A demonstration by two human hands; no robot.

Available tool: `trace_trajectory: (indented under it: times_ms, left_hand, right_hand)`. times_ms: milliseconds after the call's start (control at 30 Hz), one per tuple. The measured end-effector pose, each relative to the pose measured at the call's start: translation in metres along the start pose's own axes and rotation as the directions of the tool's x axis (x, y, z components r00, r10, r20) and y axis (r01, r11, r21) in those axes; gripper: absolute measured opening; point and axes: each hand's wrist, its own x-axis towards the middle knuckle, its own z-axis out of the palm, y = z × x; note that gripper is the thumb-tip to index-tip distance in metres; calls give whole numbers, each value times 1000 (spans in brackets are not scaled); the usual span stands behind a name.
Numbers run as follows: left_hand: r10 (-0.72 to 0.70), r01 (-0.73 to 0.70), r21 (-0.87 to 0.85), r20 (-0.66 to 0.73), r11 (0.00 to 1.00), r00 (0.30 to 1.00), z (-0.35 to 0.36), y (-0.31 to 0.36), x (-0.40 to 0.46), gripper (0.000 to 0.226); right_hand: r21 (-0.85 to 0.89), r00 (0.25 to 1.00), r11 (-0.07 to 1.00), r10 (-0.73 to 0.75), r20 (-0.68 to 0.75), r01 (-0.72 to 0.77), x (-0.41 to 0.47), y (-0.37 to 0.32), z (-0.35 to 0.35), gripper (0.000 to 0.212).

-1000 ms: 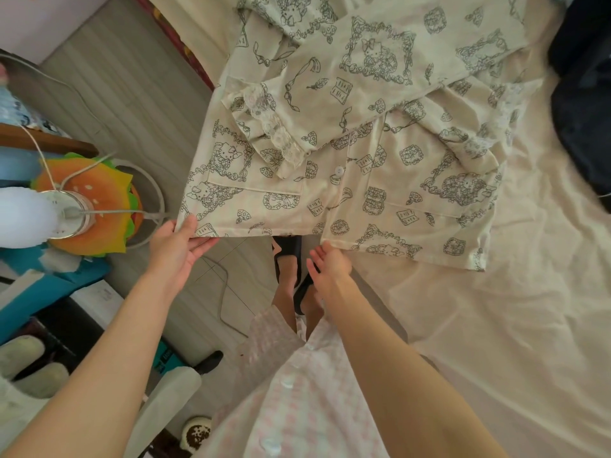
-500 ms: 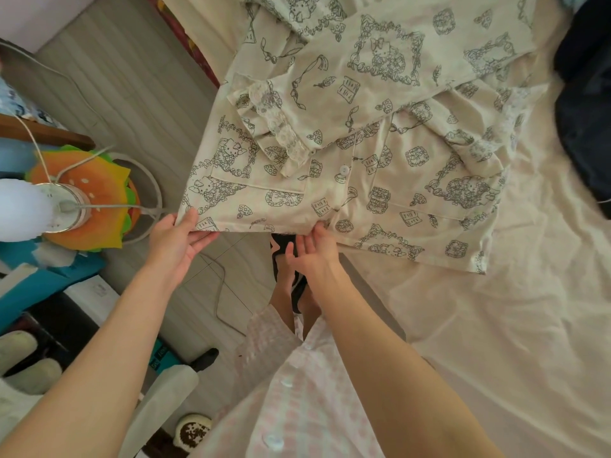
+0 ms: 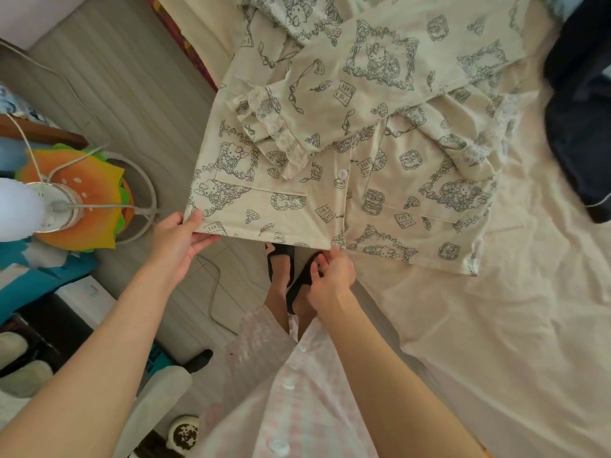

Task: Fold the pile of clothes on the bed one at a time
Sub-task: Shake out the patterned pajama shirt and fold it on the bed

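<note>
cream bed [image 3: 496, 325], hands pinching printed pyjama top [image 3: 380, 143]

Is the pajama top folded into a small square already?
No, the pajama top lies spread out, its bottom edge hanging off the bed, held by the left hand and right hand.

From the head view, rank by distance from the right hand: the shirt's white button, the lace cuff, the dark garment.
From the right hand:
1. White button, just beyond it on the shirt front.
2. Lace cuff, farther up, leftward.
3. Dark garment, far right on the bed.
</note>
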Motion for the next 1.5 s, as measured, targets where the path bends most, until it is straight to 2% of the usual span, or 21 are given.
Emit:
trace_trajectory:
  times_ms: [167, 233, 400, 467, 533, 600, 667, 800, 867, 1133, 1367, 1500]
  left_hand:
    - [-7, 6, -7, -28, 1000, 1000, 3, -4, 2, 9]
    - [-3, 3, 9, -27, 1000, 1000, 2, -5, 2, 9]
    - [5, -5, 21, 12, 1000, 1000, 3, -6, -3, 7]
    - [8, -8, 0, 25, 1000, 1000, 4, -8, -6, 8]
    - [15, -14, -29, 34, 999, 999, 4, -9, -10, 9]
    - [18, -15, -60, 39, 998, 999, 5, -9, -15, 9]
    - [11, -8, -107, 36, 994, 999, 5, -8, -18, 10]
    - [3, -1, -176, 8, 984, 1000, 3, -4, -29, 12]
    - [9, -9, -189, -2, 982, 1000, 1, -2, -36, 12]
    - [29, -41, -180, -68, 983, 997, -5, 7, -82, 9]
    - [-21, 6, -139, -103, 990, 994, -27, 2, -131, 9]
    - [-53, 39, -192, -72, 981, 996, -33, 13, -144, 10]
  right_hand:
    - [-42, 997, 998, 42, 57, -39, 18, -10, -6, 36]
    - [-57, 998, 998, 11, 57, -8, 21, -21, -15, 39]
    - [6, 978, 982, -188, -88, 189, 29, -72, -61, 39]
    - [36, 950, 957, -282, -135, 289, 31, -95, -82, 25]
    - [67, 933, 932, -348, -93, 355, 31, -115, -100, 21]
    - [114, 940, 935, -340, 8, 337, 28, -129, -110, 34]
    - [172, 954, 946, -291, 71, 276, 27, -136, -115, 38]
    - [260, 953, 941, -261, 151, 217, 22, -140, -122, 10]
    - [301, 949, 930, -269, 162, 212, 19, -141, -126, 13]
    - [286, 941, 925, -303, 154, 251, -1, -147, -157, 25]
    - [239, 966, 940, -258, 34, 242, -37, -133, -203, 34]
    - [216, 960, 937, -280, -6, 274, -56, -142, -210, 26]
